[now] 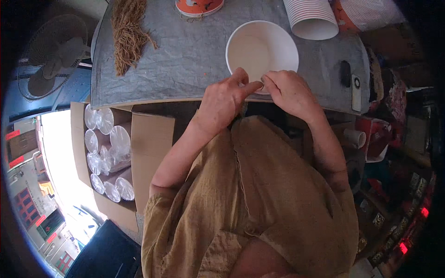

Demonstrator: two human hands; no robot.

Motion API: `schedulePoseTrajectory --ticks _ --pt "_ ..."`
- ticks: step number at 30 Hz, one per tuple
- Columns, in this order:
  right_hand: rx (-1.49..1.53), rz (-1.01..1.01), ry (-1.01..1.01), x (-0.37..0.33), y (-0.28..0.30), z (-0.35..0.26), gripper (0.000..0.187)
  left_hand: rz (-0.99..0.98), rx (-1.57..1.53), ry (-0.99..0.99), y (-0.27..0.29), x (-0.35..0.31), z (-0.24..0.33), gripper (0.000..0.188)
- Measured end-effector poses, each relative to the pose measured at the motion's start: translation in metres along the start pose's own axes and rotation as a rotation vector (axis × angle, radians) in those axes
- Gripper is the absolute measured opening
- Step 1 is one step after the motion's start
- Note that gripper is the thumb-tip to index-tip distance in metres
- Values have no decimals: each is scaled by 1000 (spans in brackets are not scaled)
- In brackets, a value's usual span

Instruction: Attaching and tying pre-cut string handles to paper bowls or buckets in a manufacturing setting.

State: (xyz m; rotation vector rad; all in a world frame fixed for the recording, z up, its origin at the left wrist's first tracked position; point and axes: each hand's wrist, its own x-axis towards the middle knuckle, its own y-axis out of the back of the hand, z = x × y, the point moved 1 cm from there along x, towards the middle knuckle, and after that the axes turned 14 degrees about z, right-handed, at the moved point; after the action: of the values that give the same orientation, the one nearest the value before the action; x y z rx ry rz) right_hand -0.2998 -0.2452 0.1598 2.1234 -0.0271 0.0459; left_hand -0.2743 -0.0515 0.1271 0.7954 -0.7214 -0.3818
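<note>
A large white paper tub point(283, 51) stands in front of me on the grey cloth-covered table, its mouth facing up. My left hand point(225, 99) is at the tub's near rim, with its fingers bent and pressed together. Close by on the same rim, my right hand point(294, 95) pinches with thumb and forefinger. The fingertips of both hands almost meet. Whatever lies between them is too small and too covered to make out. A bundle of brown twine strands point(126, 39) lies at the table's far left.
An orange printed tub point(199, 6) stands at the back. Nested white tubs point(313, 21) lie at the back right, beside a plastic-wrapped orange stack point(366, 14). A small white device point(356, 92) sits near the right edge. Left below are a carton point(153, 139) of wrapped cups and a fan point(55, 60).
</note>
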Motion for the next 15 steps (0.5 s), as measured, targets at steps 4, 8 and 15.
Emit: schedulePoseTrajectory --ticks 4,8,15 --pt "39 53 54 12 -1 8 27 -69 1 15 2 8 -6 38" --pt "359 49 -79 11 8 9 22 -87 26 90 2 11 -10 44" --pt "693 294 -436 -27 -9 14 25 -24 -18 151 0 13 -15 35"
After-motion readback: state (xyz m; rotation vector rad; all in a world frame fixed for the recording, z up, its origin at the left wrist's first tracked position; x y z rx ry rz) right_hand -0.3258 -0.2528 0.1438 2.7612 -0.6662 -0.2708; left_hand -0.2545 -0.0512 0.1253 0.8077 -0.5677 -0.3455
